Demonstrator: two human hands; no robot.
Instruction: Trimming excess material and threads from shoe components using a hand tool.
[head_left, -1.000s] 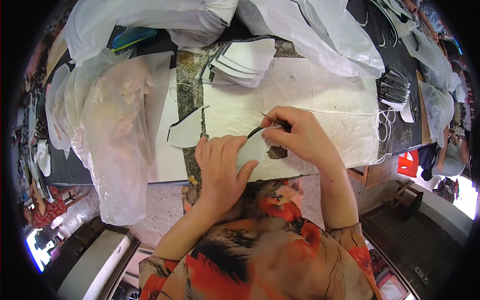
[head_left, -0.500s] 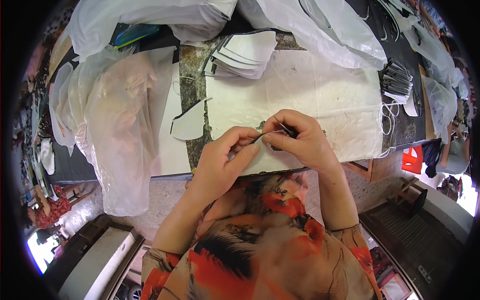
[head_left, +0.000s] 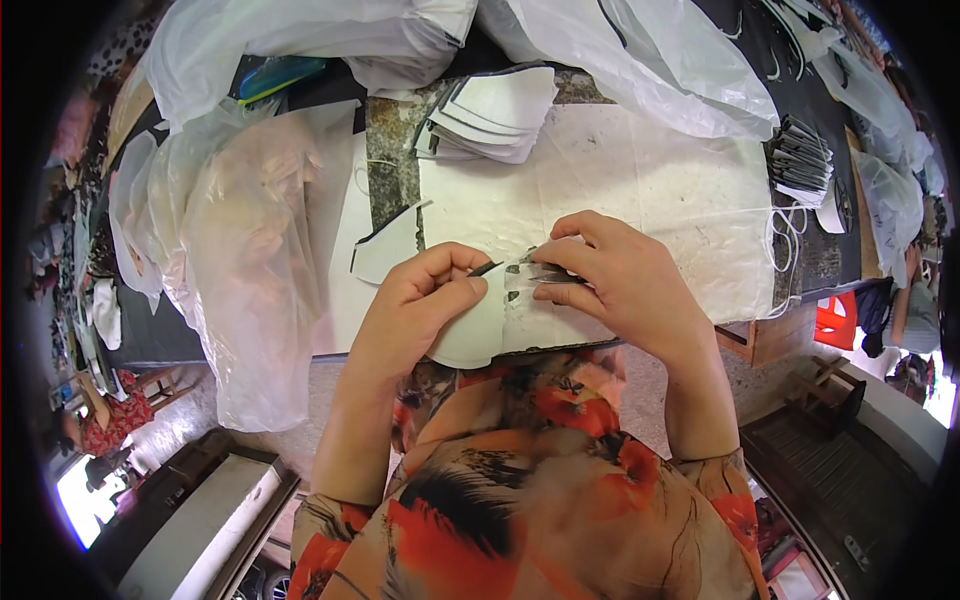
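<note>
My left hand (head_left: 425, 305) pinches a white curved cut piece (head_left: 470, 335) by its black-bound top edge, between thumb and fingers. The piece hangs at the near edge of the table. To its right, my right hand (head_left: 625, 275) is closed round a small pointed metal tool (head_left: 552, 277) that looks like thread snips. Its tips point left, a short way from the white piece. Both hands are over a creased white sheet (head_left: 650, 200). A similar white piece with a dark edge (head_left: 390, 245) lies beyond my left hand.
A stack of white pieces (head_left: 500, 115) lies at the far middle. Filmy plastic bags (head_left: 250, 260) cover the left, and another bag (head_left: 650, 70) the far side. A dark-edged bundle (head_left: 800, 165) and looped white cord (head_left: 785, 235) lie right. People sit at both outer edges.
My hands have drawn apart. The left has moved left and lower with the white piece, which now shows more fully. The metal tool in my right hand now points left.
</note>
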